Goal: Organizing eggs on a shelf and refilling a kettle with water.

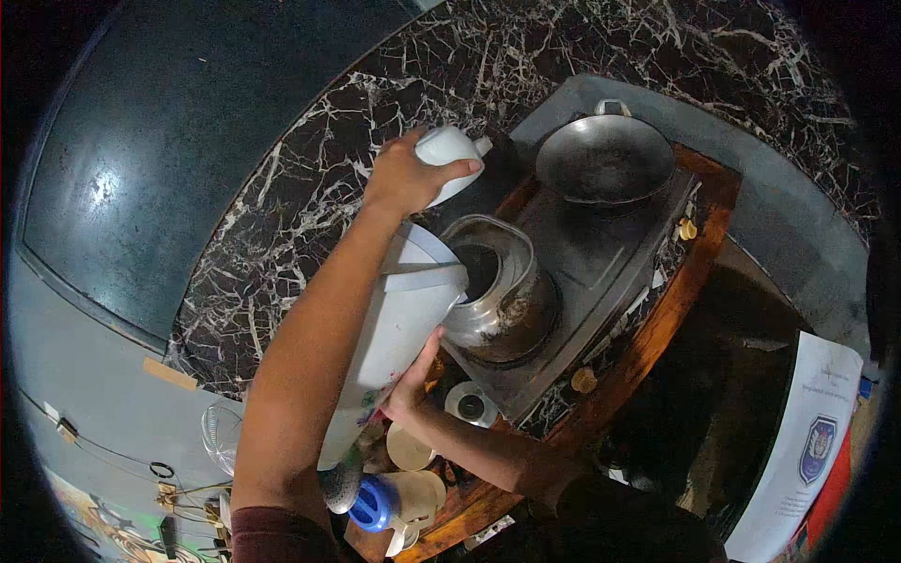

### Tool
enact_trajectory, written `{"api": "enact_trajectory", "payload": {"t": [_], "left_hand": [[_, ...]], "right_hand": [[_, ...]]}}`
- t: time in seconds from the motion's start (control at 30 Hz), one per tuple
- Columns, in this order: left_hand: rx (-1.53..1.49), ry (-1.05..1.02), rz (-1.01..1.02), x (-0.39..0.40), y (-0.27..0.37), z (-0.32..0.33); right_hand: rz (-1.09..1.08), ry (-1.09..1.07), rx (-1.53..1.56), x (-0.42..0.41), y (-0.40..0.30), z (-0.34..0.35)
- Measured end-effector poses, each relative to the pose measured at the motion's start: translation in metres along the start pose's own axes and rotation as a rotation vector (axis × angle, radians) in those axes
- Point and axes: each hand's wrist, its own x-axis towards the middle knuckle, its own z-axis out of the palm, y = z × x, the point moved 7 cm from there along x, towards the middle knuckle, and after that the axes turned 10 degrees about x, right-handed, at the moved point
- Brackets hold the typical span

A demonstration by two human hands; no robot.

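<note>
My left hand point(405, 169) grips a white cup-shaped piece with a small tab point(450, 158), raised above the stove's near left side. Below it, a large white plastic pitcher point(401, 338) leans with its rim at the mouth of an open metal kettle point(493, 327). My right hand point(415, 380) holds the pitcher's side from below, partly hidden by it. Whether liquid is running out cannot be told. The kettle stands on a gas stove point(584, 260), its looped handle up and its body sooty.
An empty metal wok point(605, 158) sits on the stove's far burner. A wooden edge point(662, 317) borders the stove. Near the bottom stand a blue-lidded jug point(373, 503), a pale round lid point(410, 449) and a white round container point(468, 405). A printed sheet point(795, 450) hangs at right.
</note>
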Motion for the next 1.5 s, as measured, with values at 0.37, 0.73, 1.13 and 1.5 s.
{"api": "enact_trajectory", "payload": {"t": [0.37, 0.73, 1.13, 1.5], "left_hand": [[0.042, -0.056, 0.010, 0.011, 0.012, 0.006], [0.112, -0.094, 0.023, 0.024, 0.020, 0.018], [0.190, -0.129, 0.011, 0.032, 0.018, 0.028], [0.259, -0.187, 0.032, 0.041, 0.034, 0.039]], "right_hand": [[-0.005, 0.006, 0.015, -0.007, -0.003, 0.024], [0.065, -0.022, 0.096, -0.002, 0.009, 0.029], [0.134, 0.121, 0.168, 0.000, 0.019, 0.032], [0.239, -0.063, 0.281, 0.037, 0.041, 0.003]]}}
